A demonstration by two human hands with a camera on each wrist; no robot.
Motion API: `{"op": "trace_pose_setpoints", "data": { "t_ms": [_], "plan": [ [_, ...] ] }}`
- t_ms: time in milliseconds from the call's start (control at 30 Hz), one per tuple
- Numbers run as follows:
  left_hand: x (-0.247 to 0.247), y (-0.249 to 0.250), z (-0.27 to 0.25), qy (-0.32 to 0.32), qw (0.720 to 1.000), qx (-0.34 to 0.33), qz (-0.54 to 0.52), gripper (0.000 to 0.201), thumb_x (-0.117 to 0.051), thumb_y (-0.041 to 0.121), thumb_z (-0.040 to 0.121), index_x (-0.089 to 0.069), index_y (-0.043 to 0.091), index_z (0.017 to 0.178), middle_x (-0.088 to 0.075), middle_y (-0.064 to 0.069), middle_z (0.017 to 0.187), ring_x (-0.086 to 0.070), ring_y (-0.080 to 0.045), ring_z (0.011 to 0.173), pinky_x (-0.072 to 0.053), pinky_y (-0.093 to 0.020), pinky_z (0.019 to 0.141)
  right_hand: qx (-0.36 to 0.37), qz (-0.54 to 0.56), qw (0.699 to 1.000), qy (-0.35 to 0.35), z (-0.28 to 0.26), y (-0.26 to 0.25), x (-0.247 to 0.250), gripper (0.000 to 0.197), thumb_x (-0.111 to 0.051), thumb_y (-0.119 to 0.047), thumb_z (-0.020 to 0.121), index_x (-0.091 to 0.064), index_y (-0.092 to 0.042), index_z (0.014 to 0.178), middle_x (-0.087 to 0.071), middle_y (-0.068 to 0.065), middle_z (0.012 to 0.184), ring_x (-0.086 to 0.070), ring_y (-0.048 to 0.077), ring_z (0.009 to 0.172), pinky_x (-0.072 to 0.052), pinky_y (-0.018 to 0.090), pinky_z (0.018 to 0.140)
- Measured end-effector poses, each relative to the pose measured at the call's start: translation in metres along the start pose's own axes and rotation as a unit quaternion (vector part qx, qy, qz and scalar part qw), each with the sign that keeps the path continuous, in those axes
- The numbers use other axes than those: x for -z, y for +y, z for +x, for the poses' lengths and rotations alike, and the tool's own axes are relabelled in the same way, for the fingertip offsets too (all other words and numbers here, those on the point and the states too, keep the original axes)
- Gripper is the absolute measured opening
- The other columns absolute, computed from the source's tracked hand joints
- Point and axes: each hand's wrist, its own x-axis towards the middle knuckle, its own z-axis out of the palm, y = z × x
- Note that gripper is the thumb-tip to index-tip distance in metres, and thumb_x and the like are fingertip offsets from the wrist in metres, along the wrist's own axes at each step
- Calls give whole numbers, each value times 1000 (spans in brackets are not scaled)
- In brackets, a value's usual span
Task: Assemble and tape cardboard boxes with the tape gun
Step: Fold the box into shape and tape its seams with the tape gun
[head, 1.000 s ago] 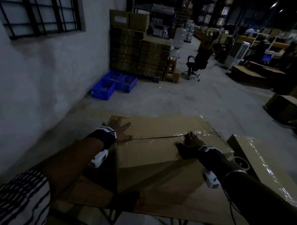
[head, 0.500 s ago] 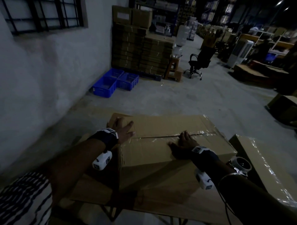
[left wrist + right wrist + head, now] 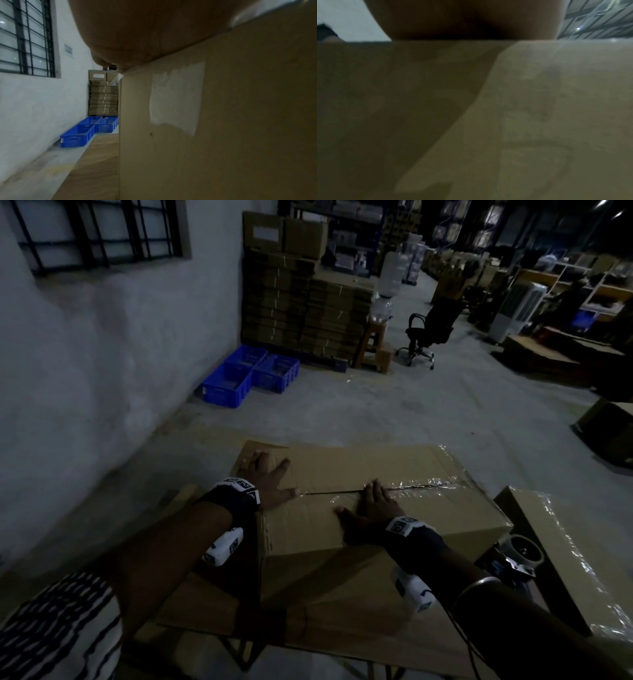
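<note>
On the table (image 3: pixel 219 607) nearest the viewer stands a large brown cardboard box (image 3: pixel 342 546), its top flaps closed along a middle seam. The right hand (image 3: pixel 371 513) lies flat, fingers straight, on clear tape beside the seam; the left hand (image 3: pixel 265 482) presses open-palmed at the left end. Firm, even strokes along the seam should bed the tape well. A tape gun (image 3: pixel 513 558), probably, lies just right. Since half a second ago, the right hand has slid leftward.

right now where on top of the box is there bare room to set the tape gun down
Bare cardboard on the box far flap, between left hand and the taped right end. Crowded: the centre seam, where right hand presses, and the near right beside the tape gun.
</note>
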Motion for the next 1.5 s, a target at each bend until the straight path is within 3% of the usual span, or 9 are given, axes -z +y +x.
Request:
{"op": "trace_pose_setpoints", "data": {
  "t_ms": [333, 467, 600, 733, 900, 1200, 1367, 1500],
  "plan": [
    [3, 2, -6, 8, 1000, -10, -4, 87, -21, 82, 83, 7, 38, 152, 18, -13, 160, 19, -35, 146, 1, -51, 119, 66, 9, 997, -29, -16, -50, -1, 107, -28, -82, 90, 10, -10, 160, 17, 10, 167, 10, 28, 156, -3, 44, 126],
    [0, 3, -4, 28, 1000, -7, -10, 73, -26, 69, 93, 2, 37, 153, 12, -14, 160, 15, -36, 147, -1, -49, 118, 130, -8, 991, -42, -23, -67, -4, 103, -28, -80, 92, 9, -12, 161, 17, 7, 168, 11, 26, 155, -2, 43, 124],
    [-2, 0, -2, 46, 999, -4, -21, 61, -27, 54, 99, -3, 39, 153, 5, -13, 159, 6, -37, 147, -5, -47, 117, 125, -8, 991, -44, -19, -83, -11, 113, -28, -87, 86, 10, -11, 160, 18, 9, 167, 12, 28, 155, -1, 44, 124],
    [0, 0, -1, 19, 999, -4, -44, 61, -26, 56, 100, 0, 41, 153, 13, -11, 160, 10, -37, 147, -2, -48, 118, 126, -17, 991, -46, -22, -86, -10, 108, -25, -85, 89, 11, -11, 160, 20, 9, 167, 14, 27, 155, 0, 43, 124],
    [0, -1, -1, 28, 998, -4, -56, 60, -28, 55, 100, -4, 41, 153, 10, -10, 160, 4, -37, 148, -8, -47, 118, 138, -6, 989, -56, -36, -117, -11, 107, -31, -79, 92, 10, -8, 160, 20, 12, 167, 13, 29, 155, -1, 45, 125],
    [-4, -4, 2, 46, 997, -10, -67, 59, -28, 57, 99, -7, 42, 152, 9, -9, 160, 1, -37, 148, -11, -48, 119, 161, -26, 985, -60, -53, -128, -15, 110, -43, -75, 92, 12, -6, 159, 19, 12, 167, 15, 29, 155, 1, 44, 124],
    [-3, -4, 1, 48, 997, -17, -52, 62, -26, 57, 99, -6, 37, 154, 10, -10, 161, 6, -36, 148, -9, -49, 119, 144, -22, 989, -30, -53, -132, -26, 121, -40, -85, 85, 13, -6, 159, 19, 12, 167, 15, 29, 155, 1, 47, 124],
    [-2, -9, 1, 57, 998, -21, -15, 63, -25, 58, 99, -7, 34, 154, 5, -10, 161, -2, -35, 148, -13, -48, 119, 149, -25, 988, -14, -58, -131, -28, 120, -42, -84, 84, 12, -7, 159, 18, 11, 167, 15, 29, 155, 2, 50, 124]
  ]
}}
